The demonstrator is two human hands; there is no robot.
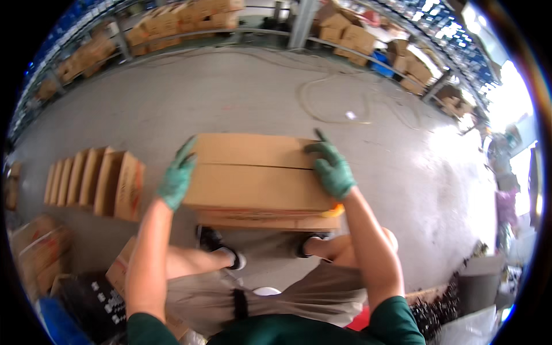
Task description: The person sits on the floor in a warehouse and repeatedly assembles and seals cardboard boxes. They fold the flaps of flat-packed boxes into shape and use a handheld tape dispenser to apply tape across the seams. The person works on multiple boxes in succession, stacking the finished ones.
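A closed brown cardboard box (253, 187) is in front of me, its two top flaps meeting along a dark seam. My left hand (177, 178), in a green glove, presses against the box's left side with fingers pointing away from me. On the opposite side my right hand (333, 169), gloved alike, grips the far right edge, its thumb and fingers over the corner. The box is held between both hands. Below its near side shows another cardboard piece (264, 221). Something yellow-orange (333, 211) sticks out at the near right corner, too blurred to name.
Several open cardboard boxes (95, 181) stand in a row on the grey floor (230, 92) at left. More cartons (43, 253) and a black bag-like item (92, 305) lie near left. Shelving with cartons (178, 23) runs along the back. Dark small parts (440, 310) are heaped near right.
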